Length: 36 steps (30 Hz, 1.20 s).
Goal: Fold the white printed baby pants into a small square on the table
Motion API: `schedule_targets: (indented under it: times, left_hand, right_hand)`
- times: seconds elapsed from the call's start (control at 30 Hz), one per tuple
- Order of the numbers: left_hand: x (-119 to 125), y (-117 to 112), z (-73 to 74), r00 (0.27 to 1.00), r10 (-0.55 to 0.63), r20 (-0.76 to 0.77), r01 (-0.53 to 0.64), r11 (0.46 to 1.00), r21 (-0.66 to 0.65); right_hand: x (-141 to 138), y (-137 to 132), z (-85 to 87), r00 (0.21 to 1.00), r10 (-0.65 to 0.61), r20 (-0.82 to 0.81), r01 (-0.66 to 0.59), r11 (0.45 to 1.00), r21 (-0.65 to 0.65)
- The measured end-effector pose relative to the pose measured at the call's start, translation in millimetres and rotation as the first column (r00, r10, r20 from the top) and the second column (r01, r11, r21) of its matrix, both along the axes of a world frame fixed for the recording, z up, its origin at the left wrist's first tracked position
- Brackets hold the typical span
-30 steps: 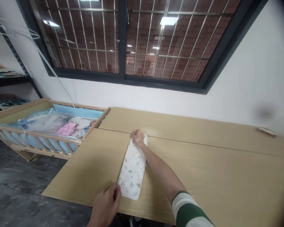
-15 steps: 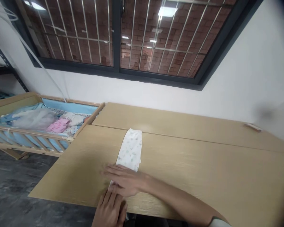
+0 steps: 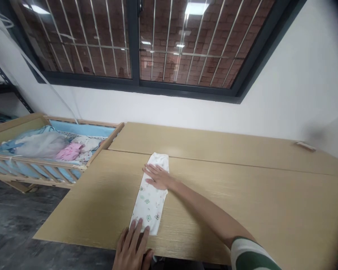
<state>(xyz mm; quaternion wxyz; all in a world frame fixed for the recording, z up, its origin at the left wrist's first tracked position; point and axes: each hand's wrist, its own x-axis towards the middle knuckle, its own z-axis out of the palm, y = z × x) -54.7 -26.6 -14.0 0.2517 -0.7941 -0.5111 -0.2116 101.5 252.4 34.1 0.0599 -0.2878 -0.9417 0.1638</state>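
Note:
A white cloth with small green and brown prints lies in a long, narrow folded strip on the wooden table. It looks like a small garment, but its exact kind cannot be made out. My right hand rests flat across the strip's far part, fingers spread and pointing left. At the near end, the fingertips of my left hand lie on the cloth's edge, its fingers stretched out and apart. Neither hand grips the fabric.
To the left stands a wooden crib with blue lining, holding pink, white and blue cloths. Behind the table are a white wall and a barred window. A small flat object lies at the table's far right.
My right hand has slid away from me along the cloth, from its near part to its far part, uncovering the printed middle. My left hand stays at the near end, fingers more spread.

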Motion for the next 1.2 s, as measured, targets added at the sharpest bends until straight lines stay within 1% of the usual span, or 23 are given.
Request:
schedule_targets:
  times: [0.13,0.2,0.27,0.33,0.4,0.5,0.57,0.6,0.67,0.73,0.8,0.87,0.93,1.03,1.13,1.2]
  left_hand:
    - [-0.3,1.4,-3.8,1.000,0.011,-0.020,-0.010,1.000,0.022]
    - [-0.7,2.0,-6.4,0.999,0.022,-0.029,-0.022,0.999,0.027]
    - [0.4,2.5,-7.4,0.999,0.017,-0.028,-0.016,0.999,0.031]
    - [4.6,3.1,-5.3,1.000,-0.002,-0.025,0.003,0.999,0.036]
    - [12.4,4.2,0.2,1.000,-0.014,-0.015,0.014,1.000,0.022]
    - [24.6,7.8,12.3,0.998,-0.016,0.063,0.017,1.000,-0.019]
    - [27.5,11.9,20.3,0.987,-0.011,0.161,0.021,0.998,-0.059]
    - [26.6,14.2,23.9,0.979,-0.017,0.205,0.035,0.996,-0.085]
    - [20.6,18.3,29.5,0.965,-0.032,0.261,0.069,0.988,-0.135]
    - [11.5,20.6,32.9,0.962,-0.061,0.264,0.106,0.981,-0.160]
    - [2.4,20.4,33.8,0.966,-0.101,0.239,0.142,0.977,-0.162]
    - [-4.5,17.6,31.7,0.968,-0.152,0.199,0.183,0.972,-0.149]
    - [-8.3,12.8,27.2,0.969,-0.187,0.162,0.210,0.968,-0.137]
    - [-10.0,3.3,20.2,0.970,-0.192,0.151,0.214,0.966,-0.146]
    - [-10.2,-5.2,19.8,0.951,-0.241,0.195,0.270,0.953,-0.138]
    - [-10.3,-8.7,24.0,0.917,-0.304,0.257,0.344,0.931,-0.125]
  right_hand:
    - [6.3,48.9,-4.9,0.992,-0.120,-0.028,0.121,0.991,0.057]
    - [10.0,66.5,-3.2,0.989,-0.146,-0.032,0.148,0.988,0.048]
    - [12.7,78.2,0.9,0.986,-0.157,-0.046,0.158,0.987,0.019]
    - [13.4,84.4,6.3,0.983,-0.167,-0.070,0.167,0.986,0.002]
    - [12.2,85.2,12.3,0.977,-0.195,-0.084,0.198,0.980,0.026]
    - [9.0,74.0,21.9,0.963,-0.250,-0.104,0.260,0.961,0.096]
    - [9.0,55.1,28.9,0.955,-0.259,-0.145,0.279,0.950,0.139]
    - [10.6,41.5,32.6,0.951,-0.257,-0.169,0.283,0.947,0.153]
    - [17.4,5.7,40.3,0.944,-0.253,-0.211,0.287,0.946,0.152]
    - [28.9,-39.0,47.7,0.943,-0.232,-0.240,0.258,0.963,0.083]
    - [43.4,-87.2,53.6,0.959,-0.150,-0.239,0.143,0.989,-0.044]
    - [58.5,-133.1,55.9,0.972,-0.079,-0.222,0.053,0.992,-0.118]
    - [72.0,-172.0,52.4,0.978,-0.042,-0.203,0.014,0.991,-0.137]
    - [86.5,-213.9,35.4,0.986,-0.062,-0.156,0.046,0.994,-0.102]
    - [92.6,-237.8,16.4,0.982,-0.084,-0.168,0.080,0.996,-0.033]
    - [93.3,-246.2,12.9,0.972,-0.083,-0.221,0.082,0.997,-0.015]
